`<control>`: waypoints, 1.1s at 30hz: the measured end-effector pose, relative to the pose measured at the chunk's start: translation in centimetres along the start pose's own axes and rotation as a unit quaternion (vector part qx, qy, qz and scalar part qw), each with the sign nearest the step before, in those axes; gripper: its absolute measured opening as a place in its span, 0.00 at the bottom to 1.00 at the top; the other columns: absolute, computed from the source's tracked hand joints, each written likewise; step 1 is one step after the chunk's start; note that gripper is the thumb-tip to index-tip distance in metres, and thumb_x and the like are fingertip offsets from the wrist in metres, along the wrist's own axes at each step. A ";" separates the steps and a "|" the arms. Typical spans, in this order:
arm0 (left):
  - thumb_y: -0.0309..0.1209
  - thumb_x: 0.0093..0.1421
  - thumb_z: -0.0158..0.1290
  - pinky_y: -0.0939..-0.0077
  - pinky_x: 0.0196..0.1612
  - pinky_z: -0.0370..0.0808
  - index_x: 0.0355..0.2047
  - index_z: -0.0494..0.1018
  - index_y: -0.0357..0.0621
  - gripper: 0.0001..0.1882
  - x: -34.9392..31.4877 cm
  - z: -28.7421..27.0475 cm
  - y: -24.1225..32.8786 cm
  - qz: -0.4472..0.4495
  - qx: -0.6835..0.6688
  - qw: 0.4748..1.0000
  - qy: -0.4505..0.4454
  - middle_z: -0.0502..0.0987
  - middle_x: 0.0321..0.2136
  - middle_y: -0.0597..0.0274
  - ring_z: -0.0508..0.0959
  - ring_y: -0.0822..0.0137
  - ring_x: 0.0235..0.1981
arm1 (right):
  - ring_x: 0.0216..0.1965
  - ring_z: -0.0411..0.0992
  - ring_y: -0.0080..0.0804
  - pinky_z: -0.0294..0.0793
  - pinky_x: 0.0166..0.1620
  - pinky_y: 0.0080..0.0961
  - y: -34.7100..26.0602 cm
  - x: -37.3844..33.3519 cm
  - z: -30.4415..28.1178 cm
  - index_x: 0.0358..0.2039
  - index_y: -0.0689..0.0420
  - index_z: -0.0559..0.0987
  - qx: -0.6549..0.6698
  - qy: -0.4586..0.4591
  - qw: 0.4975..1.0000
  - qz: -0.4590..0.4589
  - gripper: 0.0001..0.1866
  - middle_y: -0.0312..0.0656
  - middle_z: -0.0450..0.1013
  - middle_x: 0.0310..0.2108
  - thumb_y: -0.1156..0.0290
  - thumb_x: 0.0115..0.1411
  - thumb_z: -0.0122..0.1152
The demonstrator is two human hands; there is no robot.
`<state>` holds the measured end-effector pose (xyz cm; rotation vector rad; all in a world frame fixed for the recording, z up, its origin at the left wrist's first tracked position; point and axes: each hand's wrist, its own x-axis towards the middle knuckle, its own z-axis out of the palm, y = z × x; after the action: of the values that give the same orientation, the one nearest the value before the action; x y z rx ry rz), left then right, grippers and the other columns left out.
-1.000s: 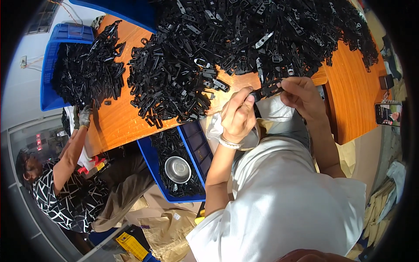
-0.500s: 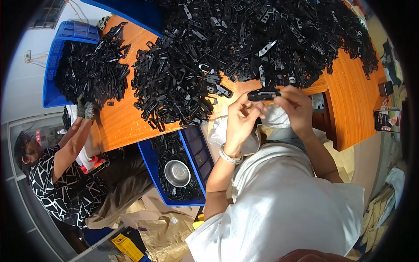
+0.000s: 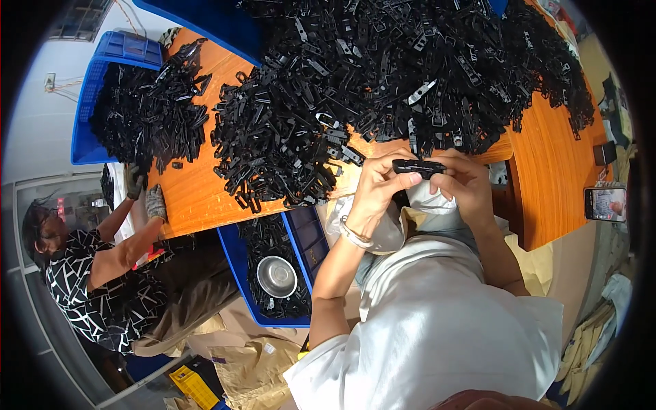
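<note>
Black part (image 3: pixel 418 168) is sitting in midair by the table's (image 3: pixel 553 184) near edge. Left hand (image 3: pixel 378 183) is pinching its left end, right hand (image 3: pixel 468 183) its right end; both grips are grasping it. Pile of black parts (image 3: pixel 383 82) is covering much of the far table. Metal bowl (image 3: pixel 277 277) is resting in the blue crate (image 3: pixel 240 268), near left. Co-worker's gloved hand (image 3: pixel 156 203) is lying at the table's left edge.

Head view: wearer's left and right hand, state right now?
Left hand: closed, holding the left end of a black part between thumb and fingers.
Right hand: closed, pinching the same part's right end.
</note>
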<state>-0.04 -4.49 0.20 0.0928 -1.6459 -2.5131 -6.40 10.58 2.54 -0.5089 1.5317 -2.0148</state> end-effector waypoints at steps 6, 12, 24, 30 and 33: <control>0.30 0.55 0.46 0.82 0.25 0.70 0.28 0.73 0.32 0.11 7.2 -2.0 2.9 0.032 0.169 0.973 -0.157 0.73 0.28 0.56 0.72 0.71 0.24 | 0.16 0.61 0.15 0.58 0.19 0.10 1.0 0.7 -2.4 0.34 0.68 0.73 0.020 0.092 0.995 0.015 0.11 0.40 0.69 0.21 0.81 0.48 0.51; 0.27 0.45 0.51 0.66 0.31 0.71 0.22 0.74 0.32 0.08 19.3 -7.5 4.4 0.230 0.608 0.713 0.264 0.74 0.25 0.43 0.75 0.51 0.28 | 0.15 0.60 0.16 0.58 0.19 0.10 0.4 0.0 -2.0 0.32 0.69 0.73 -0.020 0.068 0.997 0.017 0.10 0.41 0.69 0.23 0.81 0.48 0.50; 0.35 0.43 0.53 0.62 0.27 0.72 0.15 0.73 0.37 0.12 20.7 -7.8 3.6 0.183 0.719 0.604 0.292 0.74 0.19 0.47 0.75 0.49 0.23 | 0.15 0.62 0.17 0.59 0.20 0.10 0.7 -0.2 -1.8 0.34 0.70 0.72 -0.029 0.025 0.999 0.034 0.11 0.41 0.68 0.25 0.82 0.48 0.51; 0.28 0.41 0.50 0.63 0.25 0.72 0.16 0.73 0.37 0.06 23.0 -9.2 3.9 0.163 0.799 0.498 0.294 0.74 0.20 0.47 0.75 0.50 0.23 | 0.18 0.62 0.14 0.56 0.19 0.09 0.9 -0.7 -0.9 0.35 0.67 0.73 0.012 -0.011 0.999 0.030 0.11 0.37 0.68 0.24 0.81 0.48 0.51; 0.29 0.41 0.53 0.64 0.27 0.72 0.17 0.74 0.38 0.06 22.4 -7.5 4.7 0.116 0.773 0.555 0.285 0.74 0.20 0.48 0.76 0.52 0.24 | 0.20 0.65 0.16 0.57 0.19 0.10 0.9 -1.1 -1.8 0.35 0.68 0.73 -0.025 0.007 0.997 0.075 0.11 0.37 0.67 0.25 0.82 0.49 0.51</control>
<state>-20.83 -16.41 2.00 0.6575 -2.5167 -0.0657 -6.40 12.45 1.20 -0.3887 1.5838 -1.8737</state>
